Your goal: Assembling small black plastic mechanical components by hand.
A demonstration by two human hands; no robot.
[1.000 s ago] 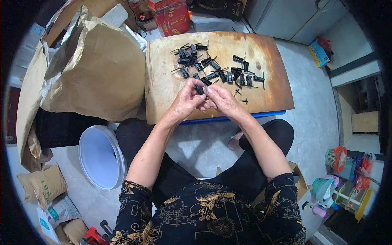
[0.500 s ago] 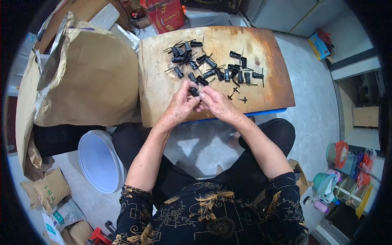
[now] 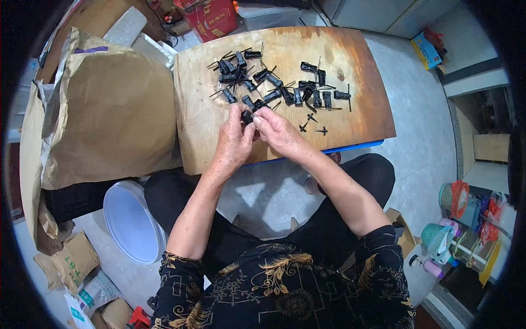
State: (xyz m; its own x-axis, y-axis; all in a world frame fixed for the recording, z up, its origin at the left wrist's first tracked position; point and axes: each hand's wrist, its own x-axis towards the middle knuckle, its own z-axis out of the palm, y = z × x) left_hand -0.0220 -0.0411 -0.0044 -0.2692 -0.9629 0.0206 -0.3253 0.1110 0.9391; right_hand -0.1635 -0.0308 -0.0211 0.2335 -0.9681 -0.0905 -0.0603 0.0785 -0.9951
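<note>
Between both hands, over the near edge of the wooden board (image 3: 213, 148), is a small black plastic part (image 3: 247, 117). My left hand (image 3: 234, 136) is closed round its left side, thumb and fingers pinching it. The fingertips of my right hand (image 3: 276, 130) press together at its right side; whether they also hold a smaller piece is hidden. Just beyond my fingers lies a loose heap of similar black plastic parts (image 3: 271, 96), many with thin rods sticking out. Right of my right hand are a few small black pin-like pieces (image 3: 321, 131), apart from the heap.
A big brown paper sack (image 3: 109, 109) stands against the board's left side. Below it is a round white tub or lid (image 3: 133, 222). A red box (image 3: 208, 19) sits beyond the board. Baskets (image 3: 436, 237) and bottles are at the right; packed bags (image 3: 76, 260) lie lower left.
The view has shifted slightly, so the board and parts sit a little further left and higher. Both hands still hold the black part together, with the fingers slightly repositioned.
</note>
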